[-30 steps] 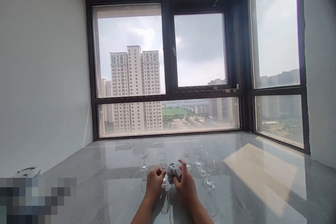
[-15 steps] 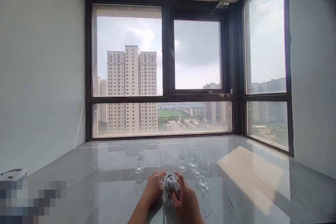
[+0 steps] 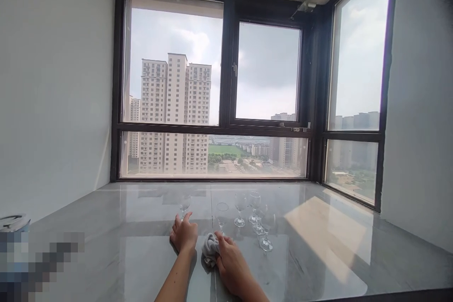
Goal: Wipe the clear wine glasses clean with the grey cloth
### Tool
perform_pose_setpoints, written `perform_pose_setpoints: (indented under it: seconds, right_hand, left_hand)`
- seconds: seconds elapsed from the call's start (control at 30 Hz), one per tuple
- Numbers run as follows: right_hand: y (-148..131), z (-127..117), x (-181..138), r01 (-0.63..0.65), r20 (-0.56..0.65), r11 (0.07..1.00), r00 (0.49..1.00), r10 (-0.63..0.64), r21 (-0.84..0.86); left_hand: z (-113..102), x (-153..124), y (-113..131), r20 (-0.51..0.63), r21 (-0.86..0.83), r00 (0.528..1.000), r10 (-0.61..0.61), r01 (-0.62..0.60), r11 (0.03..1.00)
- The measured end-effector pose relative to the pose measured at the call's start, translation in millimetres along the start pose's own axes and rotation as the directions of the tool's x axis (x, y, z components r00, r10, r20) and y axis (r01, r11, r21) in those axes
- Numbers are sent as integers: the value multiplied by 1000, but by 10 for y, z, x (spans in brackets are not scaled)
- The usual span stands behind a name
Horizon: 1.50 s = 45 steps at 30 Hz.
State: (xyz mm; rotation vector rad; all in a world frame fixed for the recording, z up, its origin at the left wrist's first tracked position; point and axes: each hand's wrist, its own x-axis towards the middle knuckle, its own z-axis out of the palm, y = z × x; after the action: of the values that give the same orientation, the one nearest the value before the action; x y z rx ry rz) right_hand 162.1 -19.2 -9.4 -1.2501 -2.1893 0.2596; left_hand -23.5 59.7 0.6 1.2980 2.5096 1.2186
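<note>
My left hand (image 3: 184,233) reaches to a stemmed glass (image 3: 184,202) at the left. Its thumb and forefinger are apart beside the stem, and the hand hides the glass's foot; whether they touch is unclear. A crumpled grey cloth (image 3: 211,248) is gripped in my right hand (image 3: 231,259), low over the shiny grey surface. Just beyond that hand stands another stemmed glass (image 3: 222,212), its base partly hidden by the fingers. To the right several more clear glasses stand upright, among them one glass (image 3: 239,210) further back and a nearer glass (image 3: 266,236).
The glossy grey marble-like surface (image 3: 148,255) runs back to a dark-framed window (image 3: 177,127). White walls (image 3: 53,80) close in both sides. A light-coloured container (image 3: 16,222) stands at the left edge, partly pixelated. Sunlight falls on the right.
My left hand has moved left, away from the cloth, to the left-hand glass. My right hand has shifted slightly left, still holding the cloth. The view has tilted a little.
</note>
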Motion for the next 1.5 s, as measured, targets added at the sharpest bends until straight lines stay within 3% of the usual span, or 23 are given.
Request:
perform_pose_setpoints:
  seconds: [0.33,0.57,0.83,0.97,1.5]
  right_hand:
    - [40,67,62,-74,22,995,997,76,-69]
    - [27,94,80,-102,5,991,995,103,-86]
    - [44,27,65,-360,-146,917,930,338,-172]
    - [64,-14,91,-428,-180,885,900,398,-182]
    - [290,23,198,-467,-207,877,874,439,-113]
  left_hand:
    - [165,200,-30,101,26,994,51,-54,998]
    - [125,175,-47,77,-14,994,73,-72,997]
    - [75,152,-58,63,-38,993,95,-93,995]
    - [66,142,-49,62,-54,993,98,-94,994]
    - [25,139,-84,110,-85,988,109,-100,991]
